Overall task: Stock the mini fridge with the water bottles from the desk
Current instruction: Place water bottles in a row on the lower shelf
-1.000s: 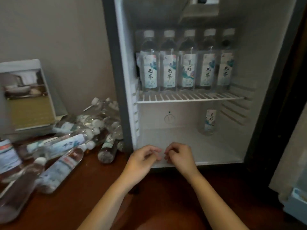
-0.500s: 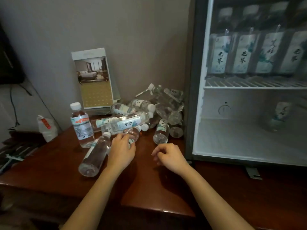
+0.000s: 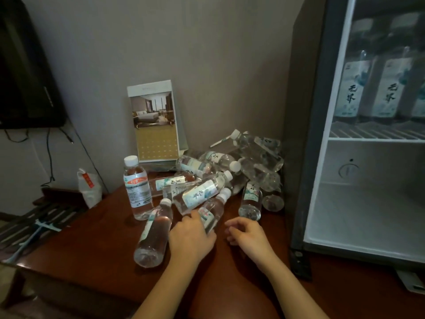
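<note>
One lying bottle (image 3: 212,210) points cap away, rightward.

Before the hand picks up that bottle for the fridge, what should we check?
1. Fridge open: ok, the mini fridge stands open.
2. Space on its bottom floor: ok, bare floor shows.
3. Left hand on the lying bottle: ok, touching; firm grip: cannot tell.
4. Right hand free: ok, holds nothing.
5. Bottle free of the pile: not ok, a teal-label bottle lies against it and might roll.
</note>
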### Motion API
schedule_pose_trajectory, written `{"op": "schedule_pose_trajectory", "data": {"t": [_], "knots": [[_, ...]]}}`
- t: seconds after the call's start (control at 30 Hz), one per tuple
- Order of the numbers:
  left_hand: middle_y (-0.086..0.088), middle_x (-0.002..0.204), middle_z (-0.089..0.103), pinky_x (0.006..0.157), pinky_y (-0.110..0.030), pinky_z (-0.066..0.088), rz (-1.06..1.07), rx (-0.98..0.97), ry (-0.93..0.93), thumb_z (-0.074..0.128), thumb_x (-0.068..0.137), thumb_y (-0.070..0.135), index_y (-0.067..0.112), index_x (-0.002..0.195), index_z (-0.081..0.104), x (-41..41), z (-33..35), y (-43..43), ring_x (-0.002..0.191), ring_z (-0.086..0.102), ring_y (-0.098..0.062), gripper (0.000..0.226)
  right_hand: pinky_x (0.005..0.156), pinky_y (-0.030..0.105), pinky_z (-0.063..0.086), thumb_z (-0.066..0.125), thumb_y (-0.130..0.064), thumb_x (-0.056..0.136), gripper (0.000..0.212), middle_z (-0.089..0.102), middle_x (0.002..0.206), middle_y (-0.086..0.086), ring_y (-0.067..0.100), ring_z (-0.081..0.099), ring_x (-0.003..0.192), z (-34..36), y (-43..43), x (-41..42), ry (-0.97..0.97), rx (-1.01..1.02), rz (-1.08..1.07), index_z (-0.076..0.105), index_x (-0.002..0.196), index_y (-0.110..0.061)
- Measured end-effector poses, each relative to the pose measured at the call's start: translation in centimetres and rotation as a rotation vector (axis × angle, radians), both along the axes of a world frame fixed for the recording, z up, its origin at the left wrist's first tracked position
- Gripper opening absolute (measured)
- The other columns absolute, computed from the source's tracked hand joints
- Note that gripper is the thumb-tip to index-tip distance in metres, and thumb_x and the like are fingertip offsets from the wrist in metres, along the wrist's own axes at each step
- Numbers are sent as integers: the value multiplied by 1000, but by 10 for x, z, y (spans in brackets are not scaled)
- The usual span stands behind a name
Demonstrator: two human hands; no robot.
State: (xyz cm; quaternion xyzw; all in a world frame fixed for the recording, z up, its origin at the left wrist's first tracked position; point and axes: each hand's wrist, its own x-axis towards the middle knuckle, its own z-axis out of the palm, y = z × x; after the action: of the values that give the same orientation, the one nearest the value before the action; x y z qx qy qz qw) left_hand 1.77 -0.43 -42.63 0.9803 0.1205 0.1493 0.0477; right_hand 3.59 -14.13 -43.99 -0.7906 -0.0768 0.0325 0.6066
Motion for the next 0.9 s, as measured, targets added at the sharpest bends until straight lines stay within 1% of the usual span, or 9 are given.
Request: {"op": "schedule_pose_trajectory", "data": {"t": [0.1,0.17,0.27,0.4,0.47,0.6,0.7,0.77,0.9], "knots": [[-3,115,61,80,-32,49,-22,-77,-25,47,80,60,17,123,41,-6,-3,-6,104,61,-25,61,79,35,55,56,-9,89,16,67,87,2,17,65,76,-2,1,1,49,62,-18,60,100,-19],[-2,113,62,78,-32,49,-36,-97,-44,47,80,61,17,121,43,-10,-3,-10,103,61,-24,60,84,39,55,59,-15,88,24,66,87,4,20,66,84,0,-1,0,67,75,-41,53,111,-19],[-4,110,63,76,-31,47,-55,-207,-79,47,84,55,17,118,47,-17,0,-11,101,62,-25,51,84,28,52,60,-22,90,45,62,95,1,15,63,92,5,-2,-5,149,216,-3,36,128,-23],[5,98,57,64,-24,42,-212,-545,-201,50,90,36,23,97,46,-27,-10,-8,80,61,-14,15,103,35,41,60,-28,89,67,61,96,-6,13,59,100,9,-4,-10,225,388,72,22,143,-21],[10,97,51,63,-16,40,-292,-716,-251,53,90,28,27,92,46,-34,-19,-10,78,58,-5,8,103,37,41,60,-27,89,69,59,95,-8,14,58,100,10,-6,-11,246,458,95,19,145,-21],[14,104,45,70,-15,47,-396,-831,-306,66,82,23,32,96,46,-38,-31,-16,90,51,11,26,89,34,50,63,-23,85,67,63,105,3,23,64,100,9,-9,-12,286,593,138,25,141,-24],[22,117,37,77,-5,44,-513,-737,-308,72,72,26,38,111,43,-43,-34,-20,103,42,19,51,86,40,53,69,-24,75,72,66,109,11,29,67,99,8,-8,-15,317,690,162,29,135,-28],[32,127,27,82,3,35,-581,-672,-274,72,69,35,43,125,34,-47,-34,-23,112,35,22,68,78,36,56,70,-23,71,76,67,107,11,26,69,92,8,-8,-17,292,728,168,30,136,-25],[21,147,23,105,-8,26,-687,-708,-207,55,80,55,28,146,19,-45,-37,-24,134,24,10,81,64,29,56,68,-12,79,68,69,95,6,19,71,79,10,-12,-18,241,709,145,30,135,-19]]}}
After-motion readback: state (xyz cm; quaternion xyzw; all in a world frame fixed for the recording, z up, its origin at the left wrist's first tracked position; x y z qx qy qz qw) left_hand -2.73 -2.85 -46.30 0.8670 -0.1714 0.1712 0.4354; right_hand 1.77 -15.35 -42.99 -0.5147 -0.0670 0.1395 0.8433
